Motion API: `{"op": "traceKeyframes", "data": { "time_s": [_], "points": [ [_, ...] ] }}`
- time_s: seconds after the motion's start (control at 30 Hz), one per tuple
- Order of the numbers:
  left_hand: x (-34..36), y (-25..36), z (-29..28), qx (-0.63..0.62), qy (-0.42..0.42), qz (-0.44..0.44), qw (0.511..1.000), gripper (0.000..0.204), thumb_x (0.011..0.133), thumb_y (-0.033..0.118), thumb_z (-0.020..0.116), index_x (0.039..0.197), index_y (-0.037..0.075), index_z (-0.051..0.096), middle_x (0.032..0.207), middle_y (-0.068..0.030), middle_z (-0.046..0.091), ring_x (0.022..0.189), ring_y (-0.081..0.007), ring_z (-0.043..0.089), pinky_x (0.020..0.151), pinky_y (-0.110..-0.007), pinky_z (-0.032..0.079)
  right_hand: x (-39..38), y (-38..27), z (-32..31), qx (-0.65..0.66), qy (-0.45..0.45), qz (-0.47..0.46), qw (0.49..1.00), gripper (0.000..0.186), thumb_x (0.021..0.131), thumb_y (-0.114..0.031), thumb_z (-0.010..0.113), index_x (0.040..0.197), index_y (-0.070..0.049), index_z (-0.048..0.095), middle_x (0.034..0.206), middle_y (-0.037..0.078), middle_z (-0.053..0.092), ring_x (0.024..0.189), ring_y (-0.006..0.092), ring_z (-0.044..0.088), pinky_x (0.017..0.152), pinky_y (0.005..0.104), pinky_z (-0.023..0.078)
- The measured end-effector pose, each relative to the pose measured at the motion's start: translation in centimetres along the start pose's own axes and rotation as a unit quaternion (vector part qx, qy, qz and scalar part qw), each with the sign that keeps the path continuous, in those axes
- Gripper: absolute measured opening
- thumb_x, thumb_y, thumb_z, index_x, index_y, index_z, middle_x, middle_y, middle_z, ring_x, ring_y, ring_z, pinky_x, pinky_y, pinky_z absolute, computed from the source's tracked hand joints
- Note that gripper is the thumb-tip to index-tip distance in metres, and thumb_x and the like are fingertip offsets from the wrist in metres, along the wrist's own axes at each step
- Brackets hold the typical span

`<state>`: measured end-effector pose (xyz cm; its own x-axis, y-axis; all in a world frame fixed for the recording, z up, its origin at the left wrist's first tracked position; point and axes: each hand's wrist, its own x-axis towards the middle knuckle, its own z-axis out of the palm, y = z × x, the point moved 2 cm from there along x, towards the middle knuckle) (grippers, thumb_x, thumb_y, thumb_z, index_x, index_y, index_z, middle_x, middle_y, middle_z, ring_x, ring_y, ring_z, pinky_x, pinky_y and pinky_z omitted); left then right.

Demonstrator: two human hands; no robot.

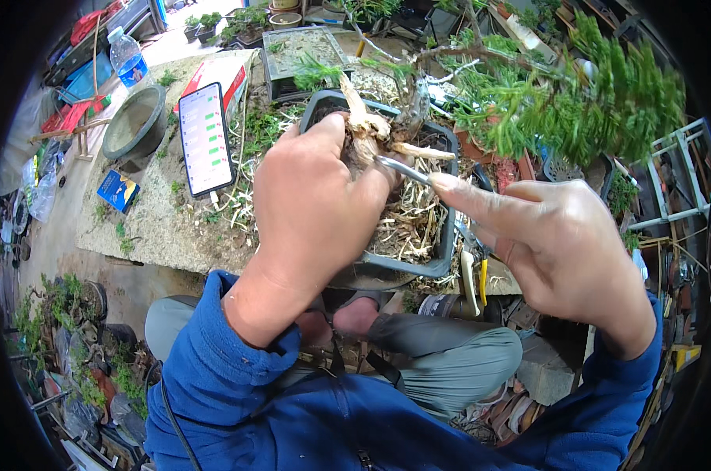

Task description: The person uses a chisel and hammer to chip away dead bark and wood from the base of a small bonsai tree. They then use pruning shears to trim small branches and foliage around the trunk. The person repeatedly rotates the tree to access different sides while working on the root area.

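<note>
A bonsai tree with a stripped, pale wood trunk [365,124] stands in a dark square pot [448,235]. Its green foliage [599,90] reaches out to the right. My left hand [312,200] is closed around the lower trunk, thumb and fingers partly hidden behind the wood. In my right hand [556,239] is a slim metal carving tool [404,169], the index finger laid along its shaft. The tool's tip touches the trunk just beside my left hand. Pale wood shavings [406,231] cover the soil inside the pot.
Left of the pot, a lit phone [206,141] leans against a red and white box [238,78]. Farther left are a round grey pot [136,125], a water bottle [128,59] and a small blue packet [118,191]. Pale-handled [468,282] and yellow-handled [483,282] tools lie at the slab's front edge.
</note>
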<state>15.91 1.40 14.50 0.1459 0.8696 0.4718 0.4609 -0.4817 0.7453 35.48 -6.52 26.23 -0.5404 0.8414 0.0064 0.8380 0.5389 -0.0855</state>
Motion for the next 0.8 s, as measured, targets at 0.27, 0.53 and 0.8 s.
{"op": "traceKeyframes", "data": {
  "time_s": [0.27,0.53,0.8],
  "points": [
    [-0.2,0.2,0.7,0.072,0.032,0.075,0.994,0.033,0.084,0.025,0.082,0.098,-0.001,0.067,0.084,-0.0193,0.074,0.088,-0.0427,0.073,0.088,-0.050,0.058,-1.9,1.6,1.5,0.056,0.033,0.010,0.998,0.064,0.083,0.002,0.074,0.147,-0.004,0.070,0.071,0.014,0.060,0.061,0.0314,0.059,0.058,0.0428,0.047],
    [0.5,0.1,1.0,0.079,0.005,0.060,0.995,0.050,0.075,0.037,0.099,0.104,0.005,0.074,0.088,-0.0114,0.080,0.081,-0.0305,0.079,0.081,-0.039,0.061,-3.6,3.7,3.4,0.134,0.092,0.016,0.987,0.058,0.090,-0.002,0.072,0.148,-0.007,0.069,0.069,0.011,0.061,0.061,0.0285,0.062,0.058,0.0397,0.051],
    [2.2,-1.7,0.2,-0.070,-0.055,0.036,0.995,0.043,0.076,0.038,0.097,0.098,0.008,0.077,0.088,-0.0135,0.077,0.081,-0.0355,0.075,0.073,-0.043,0.059,-0.5,3.9,3.8,0.191,0.105,-0.013,0.976,0.054,0.091,-0.003,0.071,0.145,0.004,0.069,0.084,0.020,0.072,0.070,0.0326,0.071,0.066,0.0372,0.054]
  ]
}}
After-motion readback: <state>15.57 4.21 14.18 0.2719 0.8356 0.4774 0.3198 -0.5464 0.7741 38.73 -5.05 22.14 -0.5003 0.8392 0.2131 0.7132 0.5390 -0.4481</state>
